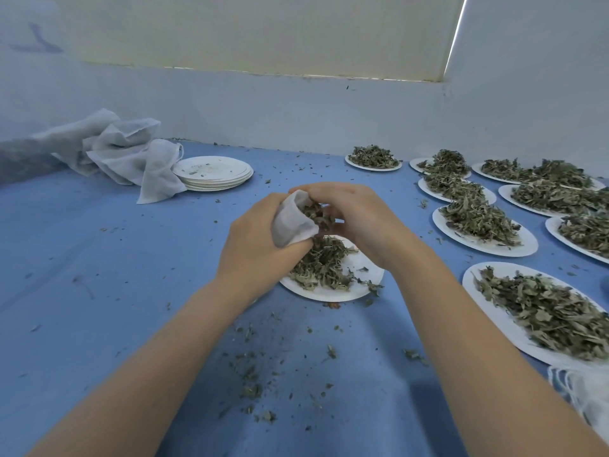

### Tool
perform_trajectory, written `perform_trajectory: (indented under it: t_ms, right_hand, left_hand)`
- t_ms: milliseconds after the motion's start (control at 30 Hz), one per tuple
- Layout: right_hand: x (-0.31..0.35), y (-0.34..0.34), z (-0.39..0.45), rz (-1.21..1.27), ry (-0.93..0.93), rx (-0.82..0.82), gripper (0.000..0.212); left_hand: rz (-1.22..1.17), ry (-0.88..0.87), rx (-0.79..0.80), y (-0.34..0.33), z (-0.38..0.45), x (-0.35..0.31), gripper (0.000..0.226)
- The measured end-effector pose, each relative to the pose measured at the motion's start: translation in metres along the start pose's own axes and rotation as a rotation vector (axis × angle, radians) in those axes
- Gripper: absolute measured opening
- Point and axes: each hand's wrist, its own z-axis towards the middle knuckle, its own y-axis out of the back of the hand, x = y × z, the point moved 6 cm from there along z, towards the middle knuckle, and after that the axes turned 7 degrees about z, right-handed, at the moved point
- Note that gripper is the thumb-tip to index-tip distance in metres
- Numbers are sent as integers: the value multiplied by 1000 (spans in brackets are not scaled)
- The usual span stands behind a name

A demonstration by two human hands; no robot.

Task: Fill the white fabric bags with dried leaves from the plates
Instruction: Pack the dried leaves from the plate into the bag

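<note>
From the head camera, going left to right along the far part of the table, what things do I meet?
Crumpled cloths → stack of empty plates → plates of leaves, many of them, reaching to the right edge.

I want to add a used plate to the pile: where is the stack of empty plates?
The stack of empty plates sits far left on the blue table, touching the heap of white fabric bags.

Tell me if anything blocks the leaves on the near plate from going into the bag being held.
Nothing visible does. The left hand holds the white bag directly above the plate, mouth toward the right hand, which is pushing leaves in.
</note>
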Motion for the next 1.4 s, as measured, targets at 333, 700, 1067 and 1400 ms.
perform_trajectory:
  t_ms: [333, 700, 1067, 1400]
  right_hand:
    - [2, 17, -4, -9, 66, 138, 21]
    - [18, 17, -10, -212, 198, 72, 21]
    - [24, -24, -12, -754, 190, 187, 39]
    - [24, 7, -6, -533, 243, -56, 15]
  left_hand:
    - [65, 81, -21, 5, 6, 6, 28]
    - [192, 2, 81, 8, 8, 1, 32]
    - [326, -129, 137, 2, 6, -16, 36]
    - [470, -124, 101, 17, 16, 3, 59]
